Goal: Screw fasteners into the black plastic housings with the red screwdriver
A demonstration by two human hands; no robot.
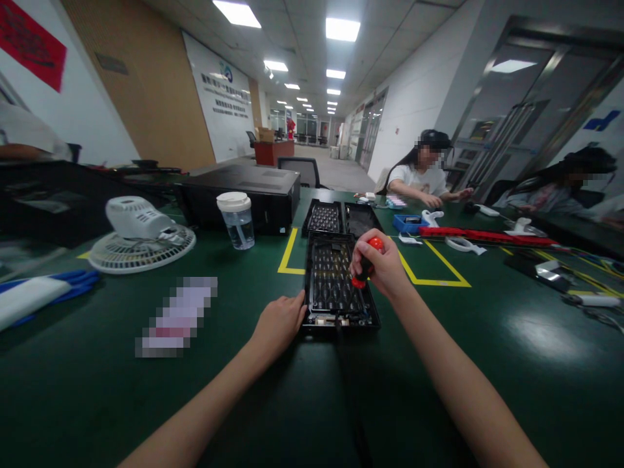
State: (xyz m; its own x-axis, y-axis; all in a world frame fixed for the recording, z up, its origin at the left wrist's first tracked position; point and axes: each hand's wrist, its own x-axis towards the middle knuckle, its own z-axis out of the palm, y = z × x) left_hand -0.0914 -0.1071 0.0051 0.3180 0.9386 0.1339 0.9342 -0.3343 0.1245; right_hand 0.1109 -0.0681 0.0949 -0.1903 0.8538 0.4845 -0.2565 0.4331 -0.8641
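A black rectangular housing (374, 317) lies on the green table, with rows of dark, shiny rounded shapes inside it. At its near end some circuit parts (327, 321) are exposed, and a black cable (344, 364) runs from there toward me. My left hand (280, 323) grips the near left edge of the housing. Above the housing's right side, my right hand (383, 268) is wrapped round the red and black handle of a screwdriver (361, 282). Its tip, pointing down, is hard to make out. Beyond lie a similar black piece with rows (324, 218) and a plain black cover (361, 220).
On the left are a white fan (141, 244), a lidded cup (236, 221), a black case (238, 188) and blue-white gloves (43, 292). To the right lie a blue tray (408, 224), a red strip (468, 235) and cables. Two people (422, 172) sit across at right.
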